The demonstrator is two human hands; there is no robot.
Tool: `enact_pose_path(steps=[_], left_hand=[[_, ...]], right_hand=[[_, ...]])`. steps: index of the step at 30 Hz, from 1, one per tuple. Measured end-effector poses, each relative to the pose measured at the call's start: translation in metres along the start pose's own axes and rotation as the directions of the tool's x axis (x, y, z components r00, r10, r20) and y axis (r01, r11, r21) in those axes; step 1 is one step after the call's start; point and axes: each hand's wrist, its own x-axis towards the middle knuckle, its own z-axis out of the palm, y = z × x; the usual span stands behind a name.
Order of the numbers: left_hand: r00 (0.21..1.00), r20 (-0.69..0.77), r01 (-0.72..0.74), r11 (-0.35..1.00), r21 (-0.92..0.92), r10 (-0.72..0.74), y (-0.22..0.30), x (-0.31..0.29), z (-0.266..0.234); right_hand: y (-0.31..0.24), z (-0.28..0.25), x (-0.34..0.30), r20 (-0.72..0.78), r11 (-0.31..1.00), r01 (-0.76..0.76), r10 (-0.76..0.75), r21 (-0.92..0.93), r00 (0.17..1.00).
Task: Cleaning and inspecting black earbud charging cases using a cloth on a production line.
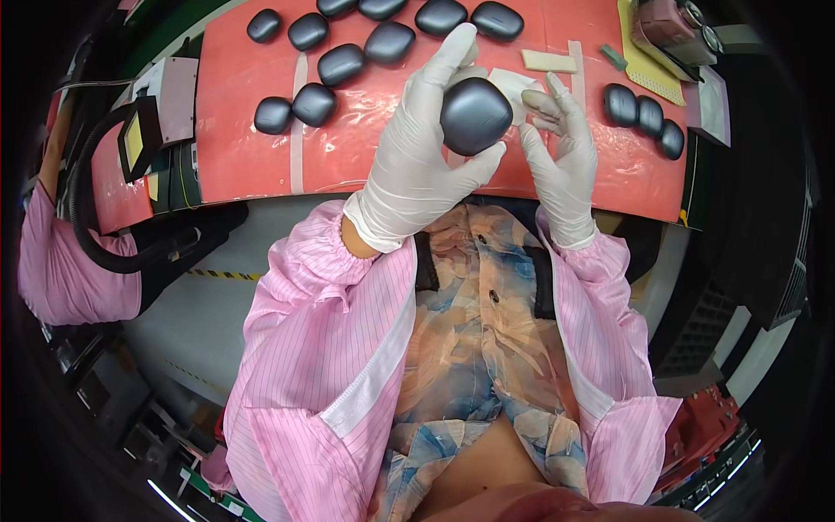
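Note:
My left hand (417, 148), in a white glove, grips a glossy dark grey earbud case (477, 117) between thumb and fingers, raised above the table. To its right is my gloved right hand (564, 165), thumb and forefinger apart and the other fingers bent, with darkened fingertips. No object shows in its grasp. A white cloth or paper (511, 87) shows between the two hands; whether my right fingers touch it I cannot tell. Beyond the left hand, several similar cases (390, 42) lie scattered on the red mat.
The red mat (243, 165) covers the table. At right lie a short row of cases (649, 116), a cream strip (549, 61), a green block (613, 57) and a yellow dotted sheet (654, 65). A black-framed device (139, 139) with a hose stands left, near another person's pink sleeve (78, 261).

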Motion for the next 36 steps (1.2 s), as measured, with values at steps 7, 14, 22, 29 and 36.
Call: enact_pose_path(steps=[7,14,22,29,36], left_hand=[[0.983,0.156,0.127,0.964,-0.234,-0.091,-0.001,0.01,0.016],[0.907,0.357,0.384,0.788,-0.48,-0.224,-0.01,0.014,0.032],[0.833,0.541,0.178,0.981,-0.072,-0.112,-0.016,0.045,0.014],[0.895,0.436,-0.072,0.935,0.347,-0.092,-0.023,0.166,-0.026],[0.971,0.226,-0.127,0.642,0.756,-0.075,-0.1,0.338,-0.026]], right_hand=[[0.002,-0.007,0.004,0.256,0.553,0.721,-0.69,-0.417,0.677],[-0.005,-0.026,-0.016,0.153,0.663,0.599,-0.603,-0.45,0.783],[0.041,-0.085,-0.041,-0.516,0.915,0.086,-0.298,-0.394,0.803],[0.073,-0.134,-0.038,-0.531,0.617,-0.203,-0.411,-0.76,0.741],[0.015,-0.083,-0.017,-0.247,0.671,0.162,-0.471,-0.724,0.847]])
